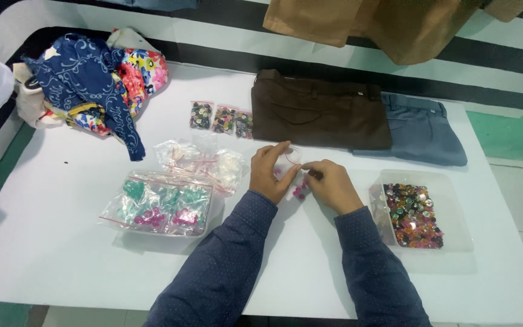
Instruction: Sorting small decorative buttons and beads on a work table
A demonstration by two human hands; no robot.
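My left hand (270, 171) and my right hand (333, 184) meet at the middle of the white table (62, 254). Together they pinch a small clear zip bag (292, 158) by its top edge. A few pink buttons (299, 192) show at the bag's lower end, between my two hands. Both arms are in dark blue dotted sleeves. A clear plastic tub (422, 215) filled with mixed coloured buttons stands just right of my right hand.
A pile of bagged teal and pink buttons (160, 206) lies left of my hands, with empty clear bags (204, 162) behind it. Three small bags of dark buttons (222, 118) lie further back. Folded brown trousers (319, 112), folded blue trousers (425, 130) and a heap of patterned cloth (92, 85) sit at the rear.
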